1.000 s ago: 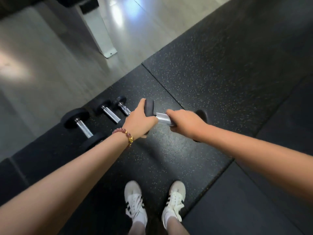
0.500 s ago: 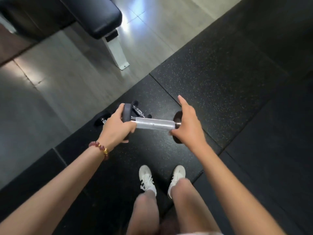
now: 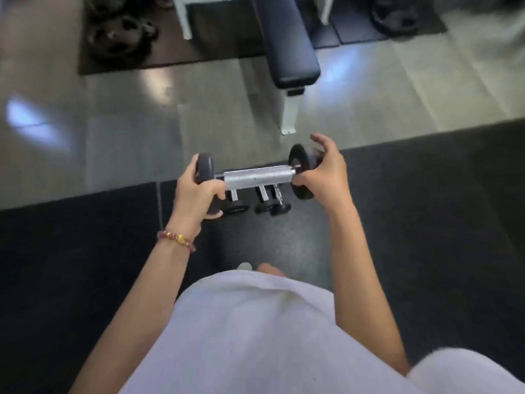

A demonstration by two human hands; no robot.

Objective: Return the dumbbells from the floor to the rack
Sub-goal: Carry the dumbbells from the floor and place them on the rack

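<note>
I hold a dumbbell [image 3: 258,177] with a silver handle and black end weights level in front of me, above the floor. My left hand [image 3: 196,191], with a bead bracelet on the wrist, grips its left weight. The right weight sits in my right hand [image 3: 324,172], thumb under it and fingers spread around it. Below the lifted dumbbell, three smaller dumbbells [image 3: 255,201] lie on the black rubber mat [image 3: 426,209], partly hidden by the one I hold. No rack is in view.
A padded bench [image 3: 287,44] on a white leg stands ahead on the grey tiled floor [image 3: 113,132]. Weight plates [image 3: 119,32] lie at the far left and another plate [image 3: 395,12] at the far right. My white shirt fills the bottom of the view.
I have stood up and lifted the dumbbell off the mat. My hands slid from the handle out to the end weights. The view swung toward the bench.
</note>
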